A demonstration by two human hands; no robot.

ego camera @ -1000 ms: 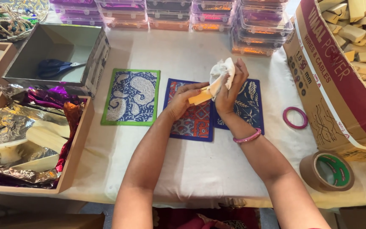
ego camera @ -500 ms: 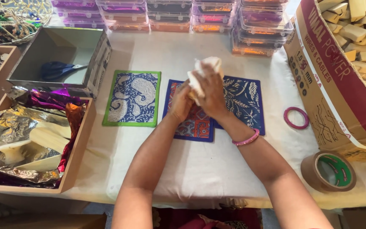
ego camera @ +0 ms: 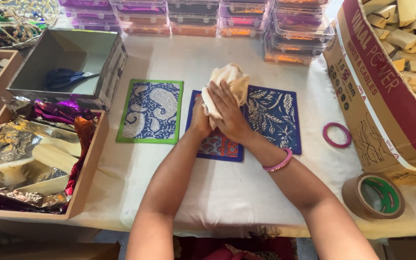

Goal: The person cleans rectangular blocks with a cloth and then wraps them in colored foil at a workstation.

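Note:
Both my hands meet above the middle of the table around a crumpled cream cloth (ego camera: 230, 82). My right hand (ego camera: 229, 113) lies over the cloth and presses it. My left hand (ego camera: 199, 120) sits under and behind it, mostly covered by the right one. Whatever is wrapped inside the cloth is hidden. Beneath my hands lie two blue patterned fabric mats: one with a red and orange print (ego camera: 217, 144) and one with white leaf shapes (ego camera: 275, 118). A third blue mat with a green border (ego camera: 151, 111) lies to the left, apart from my hands.
A grey box with blue scissors (ego camera: 66, 77) stands at the back left. A wooden tray of shiny foil scraps (ego camera: 30, 159) sits at the left. A carton of wooden blocks (ego camera: 400, 62) fills the right, with a pink ring (ego camera: 337, 135), a brown tape roll (ego camera: 373, 196), stacked plastic boxes (ego camera: 227, 17).
My hands moved slightly left and closed together. The wooden block seen a second ago in my left hand is now covered by the cloth, which my right hand has wrapped over it.

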